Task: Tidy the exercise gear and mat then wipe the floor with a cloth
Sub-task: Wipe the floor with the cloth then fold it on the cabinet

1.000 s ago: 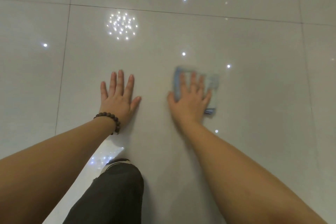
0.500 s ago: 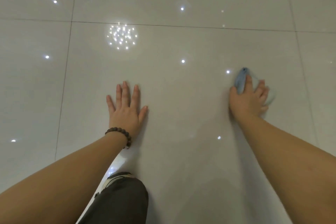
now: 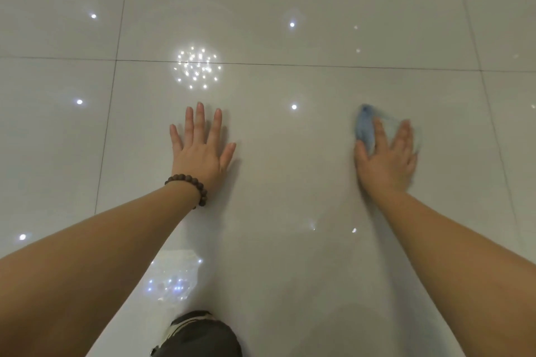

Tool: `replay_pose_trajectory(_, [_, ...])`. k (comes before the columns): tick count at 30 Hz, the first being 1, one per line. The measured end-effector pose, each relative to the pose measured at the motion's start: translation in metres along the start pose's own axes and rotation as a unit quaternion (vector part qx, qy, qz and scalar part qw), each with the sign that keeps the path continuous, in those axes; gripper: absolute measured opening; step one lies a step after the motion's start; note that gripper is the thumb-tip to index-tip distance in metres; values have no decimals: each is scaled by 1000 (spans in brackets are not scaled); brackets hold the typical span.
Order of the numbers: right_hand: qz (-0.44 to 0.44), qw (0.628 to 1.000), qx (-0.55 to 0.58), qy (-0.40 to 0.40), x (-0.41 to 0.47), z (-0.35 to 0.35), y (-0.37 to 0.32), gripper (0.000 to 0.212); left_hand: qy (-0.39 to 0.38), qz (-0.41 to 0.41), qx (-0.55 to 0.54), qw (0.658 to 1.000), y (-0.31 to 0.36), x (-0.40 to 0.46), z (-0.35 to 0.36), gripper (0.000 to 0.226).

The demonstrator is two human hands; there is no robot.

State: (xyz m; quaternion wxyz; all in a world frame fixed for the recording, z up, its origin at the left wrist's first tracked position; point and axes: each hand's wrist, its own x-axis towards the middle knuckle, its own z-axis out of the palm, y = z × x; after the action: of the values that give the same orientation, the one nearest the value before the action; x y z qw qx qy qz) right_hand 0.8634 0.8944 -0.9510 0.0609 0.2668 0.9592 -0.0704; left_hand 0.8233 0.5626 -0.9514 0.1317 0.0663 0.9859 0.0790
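Glossy pale floor tiles (image 3: pixel 290 182) filled my feed, with thin grout lines crossing near the far edge and running down the left and right sides, and ceiling lights mirrored as bright dots, one dense cluster just beyond the left hand. I saw the left hand (image 3: pixel 200 153) lying flat, palm down on the tile, fingers straight and slightly spread, thumb angled out toward the middle, holding nothing. A dark beaded bracelet (image 3: pixel 190 187) circled that wrist. The right hand (image 3: pixel 387 159) was well apart from it, toward the right side of the same tile, pressing down on a light blue cloth (image 3: pixel 366 127); its fingers lay straight and a little fanned over the fabric, not curled round it. The cloth was bunched, showing past the fingertips and along the thumb side, flat against the floor. That hand and the cloth were motion-blurred, so I could not tell the cloth's outline on the far right. Both forearms were bare and reached in from the near edge. A knee in dark trousers (image 3: pixel 200 333) sat at the near edge, between the arms.
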Motion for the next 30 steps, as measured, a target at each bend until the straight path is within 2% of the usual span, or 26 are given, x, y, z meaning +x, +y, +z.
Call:
replay_pose_trajectory(2, [113, 993, 36, -8, 5, -3, -25, 62, 5, 24, 9, 1000, 0, 10, 2, 68])
replay_pose_trajectory(3, [131, 990, 47, -7, 1, -2, -47, 63, 6, 32, 16, 999, 1, 15, 4, 68])
replay_pose_trajectory(4, [108, 993, 46, -9, -8, 2, -69, 63, 5, 37, 21, 999, 3, 20, 5, 68])
replay_pose_trajectory(6, [-60, 998, 20, -16, -35, 15, -102, 65, -1, 36, 16, 999, 6, 31, 5, 69])
replay_pose_trajectory(8, [-262, 964, -6, -46, -43, 17, -97, 66, -11, 26, 11, 1000, 7, 41, 4, 71])
replay_pose_trajectory(10, [-365, 929, -24, -60, -11, 11, -68, 65, -13, 20, 32, 999, 7, 45, 4, 71])
replay_pose_trajectory(11, [-355, 932, -34, -58, 9, 8, -53, 66, -11, 20, 40, 999, 7, 46, 5, 70])
replay_pose_trajectory(14, [-188, 981, -30, -47, 58, -5, -36, 69, 0, 23, 44, 999, 6, 43, 6, 69])
replay_pose_trajectory(17, [-86, 993, -14, -82, 79, -11, -58, 61, 10, 27, 44, 999, 5, 43, 7, 70])
replay_pose_trajectory(20, [11, 997, 16, -80, 76, -9, -99, 63, 15, 28, 37, 999, 4, 44, 7, 71])
replay_pose_trajectory(22, [-16, 998, 15, -61, 51, 1, -138, 64, 8, 31, 32, 999, 5, 46, 6, 71])
replay_pose_trajectory(24, [-141, 987, 1, -77, 9, 9, -174, 68, -4, 28, 23, 999, 5, 45, 5, 70])
replay_pose_trajectory(26, [-239, 959, -24, -151, -21, 6, -189, 66, -27, 21, 19, 999, 5, 46, 2, 69])
replay_pose_trajectory(30, [-307, 907, -87, -275, -10, -23, -169, 73, -85, 11, 14, 996, 6, 50, -9, 68])
